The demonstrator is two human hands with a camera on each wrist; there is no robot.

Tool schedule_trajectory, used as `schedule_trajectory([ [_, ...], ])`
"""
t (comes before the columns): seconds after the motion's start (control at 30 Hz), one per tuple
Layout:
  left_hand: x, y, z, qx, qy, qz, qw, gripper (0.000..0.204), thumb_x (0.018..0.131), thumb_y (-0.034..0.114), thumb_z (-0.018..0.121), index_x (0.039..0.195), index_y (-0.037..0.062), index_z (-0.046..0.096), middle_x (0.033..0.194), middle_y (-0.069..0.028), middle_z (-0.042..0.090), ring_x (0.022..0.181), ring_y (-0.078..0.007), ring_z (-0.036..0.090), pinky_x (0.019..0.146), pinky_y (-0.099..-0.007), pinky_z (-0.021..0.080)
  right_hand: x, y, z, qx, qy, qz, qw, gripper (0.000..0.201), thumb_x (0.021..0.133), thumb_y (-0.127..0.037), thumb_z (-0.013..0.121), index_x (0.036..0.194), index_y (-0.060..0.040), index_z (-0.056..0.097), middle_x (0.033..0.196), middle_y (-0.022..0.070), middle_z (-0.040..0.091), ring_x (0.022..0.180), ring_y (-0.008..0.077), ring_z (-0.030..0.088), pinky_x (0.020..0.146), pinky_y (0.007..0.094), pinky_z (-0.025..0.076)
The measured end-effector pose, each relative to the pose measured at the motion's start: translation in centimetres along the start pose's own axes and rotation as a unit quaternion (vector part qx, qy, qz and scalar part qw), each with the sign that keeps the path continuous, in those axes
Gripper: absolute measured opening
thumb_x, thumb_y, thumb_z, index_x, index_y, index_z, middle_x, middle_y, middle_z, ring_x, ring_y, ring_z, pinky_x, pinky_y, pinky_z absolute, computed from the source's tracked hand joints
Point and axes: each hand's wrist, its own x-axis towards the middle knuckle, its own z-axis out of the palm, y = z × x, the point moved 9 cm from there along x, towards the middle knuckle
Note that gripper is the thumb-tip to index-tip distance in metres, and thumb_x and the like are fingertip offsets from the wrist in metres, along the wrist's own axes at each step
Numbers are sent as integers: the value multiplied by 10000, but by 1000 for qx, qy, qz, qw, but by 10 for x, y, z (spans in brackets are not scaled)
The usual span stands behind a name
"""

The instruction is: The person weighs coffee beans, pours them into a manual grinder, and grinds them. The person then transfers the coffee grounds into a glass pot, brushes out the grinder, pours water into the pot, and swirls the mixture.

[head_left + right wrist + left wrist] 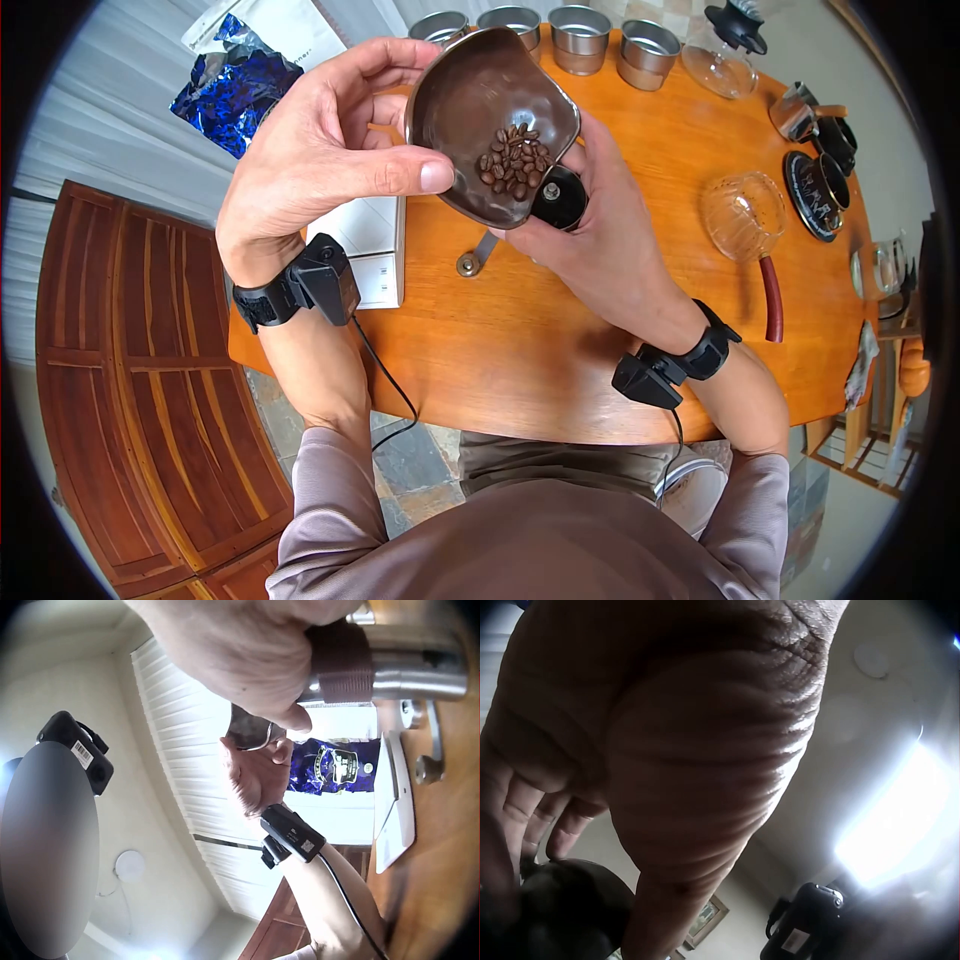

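Observation:
A dark brown dish with a small heap of roasted coffee beans is tilted in my left hand. The left thumb presses on its near side while the fingers reach round behind. Right under the dish's lower edge, my right hand grips an upright hand coffee grinder, its top uncovered with a small metal shaft in the middle. In the right wrist view the grinder shows a steel body with a brown ribbed band. Its crank handle lies on the table below the hands.
A white flat device and a blue foil bag are at the left. Several metal cups line the far edge. On the right stand a glass pot with a red handle, a dark cup on a saucer and a glass jar.

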Motion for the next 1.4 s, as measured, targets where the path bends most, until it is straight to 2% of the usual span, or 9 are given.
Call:
schedule_trajectory([
  [0.1,-2,0,0,21,-11,-6,1000,730,745,2,872,1368,-61,498,1031,-40,671,907,-63,638,754,-194,532,-6,7,-2,16,39,-5,999,979,834,-6,785,1546,4,113,1323,147,613,1157,183,644,979,317,530],
  [0.2,-3,8,3,53,-14,6,999,723,726,24,892,1351,-43,535,1056,-42,665,864,-48,610,695,-174,488,-6,3,-1,8,38,-8,999,1042,836,-13,792,1561,-2,43,1356,157,586,1172,199,637,988,327,526],
  [0.27,-7,12,5,135,12,-39,990,846,662,145,903,1384,-60,512,1266,-124,647,1171,-178,612,1045,-309,452,-6,-2,-2,9,35,-3,999,1026,840,-17,789,1558,0,57,1347,156,591,1179,201,633,993,330,522],
  [0.5,-4,13,8,142,23,-8,990,831,651,147,901,1370,-48,533,1246,-115,657,1166,-183,612,1032,-317,457,-4,-2,-2,-20,15,-2,1000,960,859,-70,791,1546,4,125,1335,150,600,1182,194,626,995,329,514],
  [0.57,-5,19,9,160,27,37,986,818,653,140,897,1364,-50,540,1240,-115,655,1167,-188,609,1027,-322,465,-4,-2,-2,-13,15,2,1000,959,860,-76,791,1546,1,126,1339,147,599,1181,191,626,993,327,514],
  [1.0,-5,22,15,162,31,44,985,816,655,145,908,1352,-62,538,1230,-121,643,1188,-199,593,1046,-333,469,-5,3,-3,-15,14,29,999,981,856,-81,796,1553,-13,108,1280,143,627,1147,193,651,957,321,539],
  [1.2,-4,23,21,125,37,38,991,857,659,153,916,1374,-70,501,1254,-125,629,1201,-200,588,1058,-337,464,-4,1,-3,0,22,-1,1000,987,845,-86,807,1556,-22,126,1204,138,645,1075,178,669,900,312,552],
  [1.3,-4,18,23,100,48,-2,994,854,659,155,918,1370,-70,503,1250,-126,631,1194,-199,595,1061,-334,461,-5,0,-4,6,11,29,1000,991,837,-87,813,1555,-21,134,1169,131,648,1035,166,673,867,306,555],
  [1.4,-4,23,29,80,12,61,995,853,657,148,915,1370,-71,502,1247,-130,633,1191,-200,599,1058,-331,462,-6,2,-5,3,16,29,999,998,831,-80,814,1557,-22,133,1157,129,650,1017,162,675,847,301,555],
])
